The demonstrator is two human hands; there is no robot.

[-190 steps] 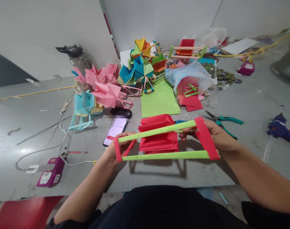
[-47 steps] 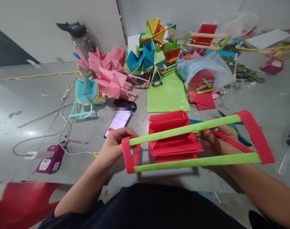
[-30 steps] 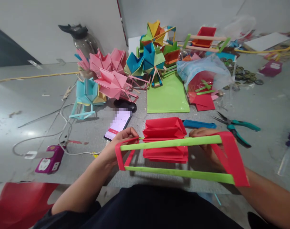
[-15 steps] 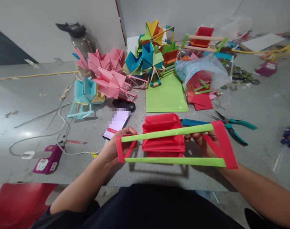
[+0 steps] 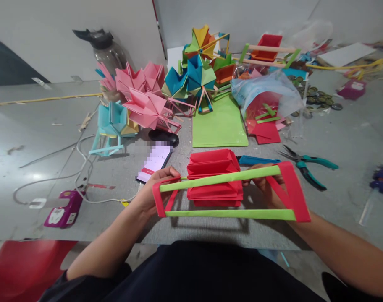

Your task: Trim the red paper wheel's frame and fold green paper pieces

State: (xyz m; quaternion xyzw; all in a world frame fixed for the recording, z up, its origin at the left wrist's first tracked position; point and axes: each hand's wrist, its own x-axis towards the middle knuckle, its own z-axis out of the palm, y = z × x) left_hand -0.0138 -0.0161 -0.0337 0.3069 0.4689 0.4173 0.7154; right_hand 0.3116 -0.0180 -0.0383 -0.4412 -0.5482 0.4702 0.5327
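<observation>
Between my hands is a paper wheel model made of a folded red paper wheel point(image 5: 214, 193) and a frame with green bars point(image 5: 229, 214) and red triangular ends point(image 5: 295, 191). My left hand point(image 5: 156, 184) grips the frame's left end, thumb and fingers closed near the axle. Around the right end, my right hand point(image 5: 267, 182) is closed, its fingers partly hidden behind the red triangle and green bar. The wheel hangs between the two ends, above the grey table. A blue cutter point(image 5: 257, 160) lies just behind the model, partly covered by it.
Pliers with teal handles point(image 5: 317, 167) lie to the right. A phone point(image 5: 155, 161) sits behind my left hand. Green paper sheets point(image 5: 219, 126), a plastic bag point(image 5: 270, 92) and pink paper wheels point(image 5: 147, 107) stand farther back. A purple power strip point(image 5: 64, 209) with cables is at left.
The near green bar and right triangle have shifted slightly, and a bit of the axle now shows beside my left fingers. Both hands keep their hold.
</observation>
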